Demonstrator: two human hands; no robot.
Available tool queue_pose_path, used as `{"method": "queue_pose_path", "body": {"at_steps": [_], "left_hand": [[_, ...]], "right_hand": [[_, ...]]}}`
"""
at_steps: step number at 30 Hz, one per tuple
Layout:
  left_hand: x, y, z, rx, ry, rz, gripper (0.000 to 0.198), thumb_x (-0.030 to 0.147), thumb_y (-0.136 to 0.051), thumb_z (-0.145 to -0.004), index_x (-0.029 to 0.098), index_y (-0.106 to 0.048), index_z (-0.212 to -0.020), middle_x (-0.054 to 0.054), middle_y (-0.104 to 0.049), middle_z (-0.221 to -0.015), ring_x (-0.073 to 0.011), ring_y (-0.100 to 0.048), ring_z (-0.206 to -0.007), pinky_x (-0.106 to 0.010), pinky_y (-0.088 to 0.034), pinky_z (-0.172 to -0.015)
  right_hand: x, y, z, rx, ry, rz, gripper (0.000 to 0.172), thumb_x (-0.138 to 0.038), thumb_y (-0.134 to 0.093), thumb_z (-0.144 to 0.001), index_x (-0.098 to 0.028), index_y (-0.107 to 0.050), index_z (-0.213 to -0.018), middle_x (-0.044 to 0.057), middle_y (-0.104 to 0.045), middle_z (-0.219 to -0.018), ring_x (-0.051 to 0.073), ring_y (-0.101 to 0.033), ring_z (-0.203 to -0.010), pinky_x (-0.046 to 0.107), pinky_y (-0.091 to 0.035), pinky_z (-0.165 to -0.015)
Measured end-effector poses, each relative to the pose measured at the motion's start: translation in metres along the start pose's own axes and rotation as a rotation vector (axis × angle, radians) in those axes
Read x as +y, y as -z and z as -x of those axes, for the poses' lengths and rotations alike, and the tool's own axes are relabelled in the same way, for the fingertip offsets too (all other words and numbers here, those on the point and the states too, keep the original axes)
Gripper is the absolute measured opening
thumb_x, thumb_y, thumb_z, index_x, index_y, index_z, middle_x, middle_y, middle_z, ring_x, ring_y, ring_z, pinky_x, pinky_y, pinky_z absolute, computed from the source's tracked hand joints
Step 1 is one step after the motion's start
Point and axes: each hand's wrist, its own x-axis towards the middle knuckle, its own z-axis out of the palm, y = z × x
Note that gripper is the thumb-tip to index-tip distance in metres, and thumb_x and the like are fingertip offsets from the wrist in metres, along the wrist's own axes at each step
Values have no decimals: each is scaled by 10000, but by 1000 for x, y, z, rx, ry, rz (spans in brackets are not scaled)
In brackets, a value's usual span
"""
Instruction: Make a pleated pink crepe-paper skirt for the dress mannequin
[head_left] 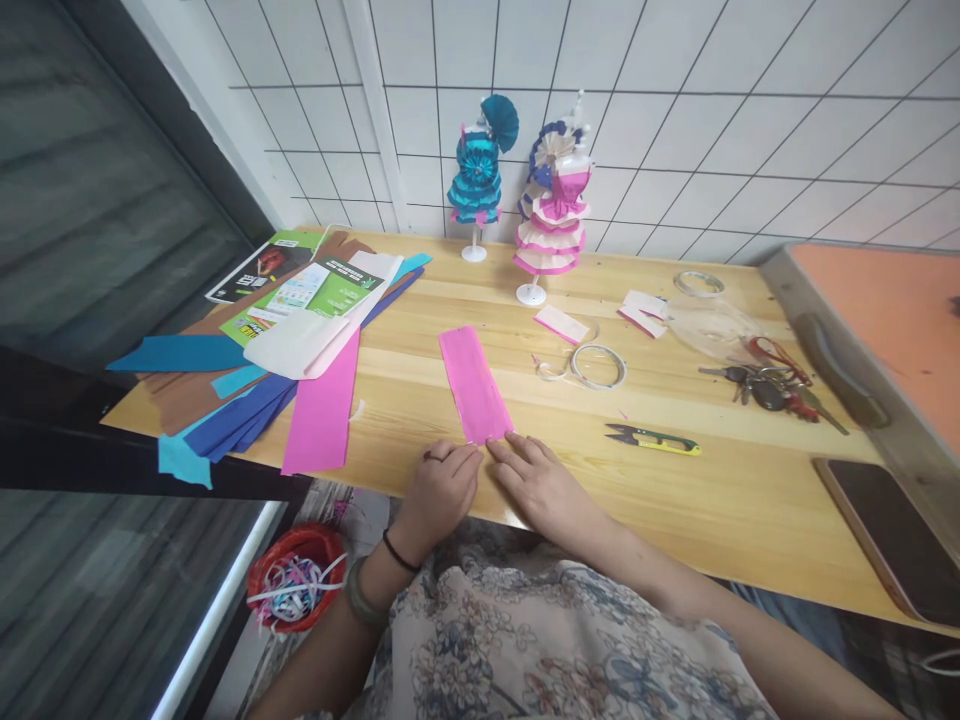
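A pink crepe paper strip lies flat on the table in front of me, its near short edge under my fingers. My left hand is closed in a pinch at the near left corner of that strip; its fingertips are partly hidden. With fingers stretched out, my right hand rests on the near right part of the strip and presses it down. To the right lie yellow-handled thread snips with their blades pointing left, apart from both hands. A roll of thin tape lies beyond them, a loose end trailing left.
Paper strips in several colours and printed packets cover the table's left. Paper-dressed mannequins stand at the wall. Keys, a phone and an orange-topped case are right. A red scrap basket stands below left.
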Motion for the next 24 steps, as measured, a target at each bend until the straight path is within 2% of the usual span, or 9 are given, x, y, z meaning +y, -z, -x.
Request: {"method": "queue_pose_path", "body": {"at_steps": [5, 10, 16, 19, 24], "left_hand": [[0, 0, -1, 8, -10, 0, 236, 147, -439, -868, 128, -588, -1050, -106, -647, -978, -211, -544, -889, -385, -441, -793], [-1, 2, -2, 6, 1, 43, 243, 143, -447, -868, 135, -584, -1069, -96, -643, -997, -213, -543, -906, -389, -437, -820], [-6, 5, -7, 55, 5, 158, 235, 138, -448, -868, 141, -595, -1052, -86, -660, -987, -199, -559, -915, -382, -442, -840], [-9, 7, -9, 64, 28, 236, 244, 130, -444, -865, 154, -599, -1052, -77, -672, -981, -188, -574, -913, -378, -446, -839], [-12, 7, -11, 62, 76, 329, 250, 127, -449, -858, 169, -616, -1039, -67, -684, -953, -184, -584, -888, -375, -456, -819]], "right_hand": [[9, 0, 2, 46, -43, -177, 276, -88, -415, -885, -131, -560, -1116, 151, -481, -1352, 241, -451, -1228, 431, -428, -972], [15, 7, 1, 100, -139, -400, 298, -25, -373, -841, -125, -547, -1061, 193, -465, -1349, 208, -455, -1236, 411, -421, -988], [28, 10, -1, 237, -232, -584, 252, -68, -364, -859, -186, -542, -993, 129, -564, -1223, 190, -506, -1180, 405, -434, -977], [35, 7, -1, 253, -234, -542, 232, -107, -395, -876, -194, -563, -1011, 114, -598, -1146, 196, -553, -1097, 397, -460, -936], [42, 3, -2, 227, -120, -278, 231, -195, -444, -901, -179, -611, -1059, 127, -632, -1063, 219, -571, -991, 401, -482, -849]]}}
